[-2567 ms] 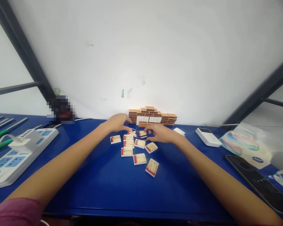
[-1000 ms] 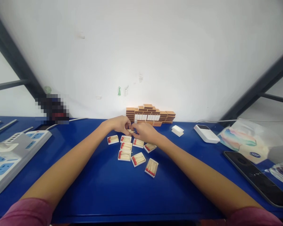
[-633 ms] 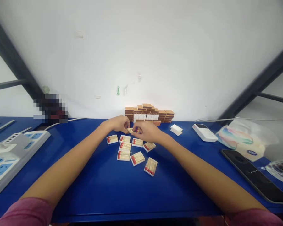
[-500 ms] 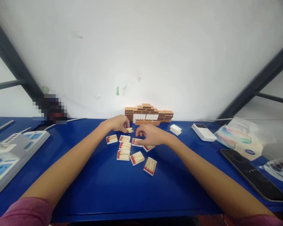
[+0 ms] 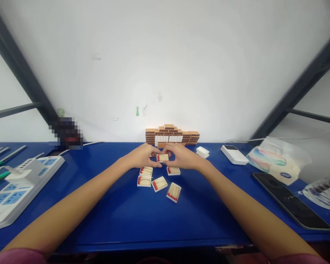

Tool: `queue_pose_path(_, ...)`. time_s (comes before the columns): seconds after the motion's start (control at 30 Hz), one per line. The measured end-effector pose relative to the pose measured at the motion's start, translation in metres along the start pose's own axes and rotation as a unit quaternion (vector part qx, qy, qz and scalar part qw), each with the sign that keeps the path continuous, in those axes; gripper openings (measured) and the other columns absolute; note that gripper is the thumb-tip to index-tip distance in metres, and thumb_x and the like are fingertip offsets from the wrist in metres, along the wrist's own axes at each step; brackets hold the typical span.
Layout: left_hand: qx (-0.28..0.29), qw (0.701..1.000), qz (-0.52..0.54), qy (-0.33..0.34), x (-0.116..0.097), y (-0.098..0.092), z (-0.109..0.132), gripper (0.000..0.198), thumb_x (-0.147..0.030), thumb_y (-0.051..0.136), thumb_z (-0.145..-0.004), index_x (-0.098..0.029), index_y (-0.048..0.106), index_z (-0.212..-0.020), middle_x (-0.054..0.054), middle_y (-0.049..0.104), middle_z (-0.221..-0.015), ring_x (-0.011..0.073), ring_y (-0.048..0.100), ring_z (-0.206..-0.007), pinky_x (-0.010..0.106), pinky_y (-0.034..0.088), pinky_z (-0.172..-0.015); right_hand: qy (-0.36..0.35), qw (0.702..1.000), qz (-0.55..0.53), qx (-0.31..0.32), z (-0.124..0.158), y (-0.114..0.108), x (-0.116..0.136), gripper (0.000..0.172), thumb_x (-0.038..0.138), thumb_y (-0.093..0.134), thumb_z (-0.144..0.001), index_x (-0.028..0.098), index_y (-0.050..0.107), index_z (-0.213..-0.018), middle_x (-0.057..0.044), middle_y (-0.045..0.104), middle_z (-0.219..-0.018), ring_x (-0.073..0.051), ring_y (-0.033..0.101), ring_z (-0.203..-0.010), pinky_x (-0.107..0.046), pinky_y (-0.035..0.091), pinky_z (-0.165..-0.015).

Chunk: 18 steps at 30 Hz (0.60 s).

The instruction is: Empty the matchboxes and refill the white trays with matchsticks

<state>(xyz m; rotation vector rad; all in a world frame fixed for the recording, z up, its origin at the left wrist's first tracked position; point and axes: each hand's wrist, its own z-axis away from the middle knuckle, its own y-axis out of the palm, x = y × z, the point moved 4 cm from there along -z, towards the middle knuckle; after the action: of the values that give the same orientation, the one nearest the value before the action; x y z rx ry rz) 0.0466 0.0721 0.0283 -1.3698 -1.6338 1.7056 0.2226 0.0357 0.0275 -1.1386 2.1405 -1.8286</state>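
Observation:
A small white matchbox tray (image 5: 162, 158) full of red-tipped matches is between my two hands. My left hand (image 5: 143, 155) grips its left end, with fingers and thumb curled round it. On the right end, my right hand (image 5: 180, 155) closes in the same way. Below the hands, on the blue table, lie more filled trays: a matchbox tray (image 5: 144, 181) at left, a tilted one (image 5: 159, 184) in the middle, and another (image 5: 173, 192) nearest me. Behind the hands stands a stepped stack of brown matchboxes (image 5: 190, 138); its lower middle is partly hidden.
White empty trays (image 5: 202, 152) and a white device (image 5: 233, 154) stand to the right. Farther right are a tissue pack (image 5: 283, 161), a black phone (image 5: 291, 201) and a clear bottle (image 5: 324, 190). A power strip (image 5: 22, 194) lies at left; a wall (image 5: 198, 66) rises behind.
My hands have come together round one matchbox tray. The loose matches that my left hand held have left its fingers. The view has shifted slightly.

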Motion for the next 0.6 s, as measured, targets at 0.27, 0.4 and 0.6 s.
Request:
queue_pose_path(0.27,-0.069,0.997,-0.013,-0.005,0.016,0.002,-0.022,0.031,-0.044,0.076,-0.085,-0.02,0.078,-0.104,0.006,0.076,-0.093,0.0199,0.065,-0.08,0.028,0.044,-0.072,0.125,0.967,-0.219,-0.033,0.002,-0.002,-0.039,0.036,0.047,0.064,-0.093,0.014,0.071,-0.103,-0.005,0.071,-0.083,-0.016,0.063,-0.067,-0.029,0.048,-0.065)
queue_pose_path(0.4,-0.095,0.995,-0.039,-0.007,0.024,0.005,-0.031,0.033,-0.037,0.08,-0.082,-0.019,0.077,-0.11,0.007,0.076,-0.095,0.0212,0.067,-0.084,0.029,0.046,-0.074,0.14,0.95,-0.274,-0.047,-0.003,0.008,-0.059,0.039,0.05,0.068,-0.09,0.013,0.073,-0.097,-0.003,0.069,-0.075,-0.013,0.058,-0.06,-0.027,0.047,-0.06)
queue_pose_path(0.6,-0.145,0.989,-0.016,-0.026,0.037,0.012,-0.036,0.036,-0.036,0.081,-0.081,-0.021,0.076,-0.113,0.005,0.077,-0.091,0.02,0.068,-0.081,0.028,0.048,-0.073,0.145,0.943,-0.278,-0.108,-0.016,0.024,-0.076,0.031,0.044,0.072,-0.087,0.014,0.074,-0.095,-0.006,0.073,-0.082,-0.014,0.061,-0.061,-0.026,0.05,-0.059)
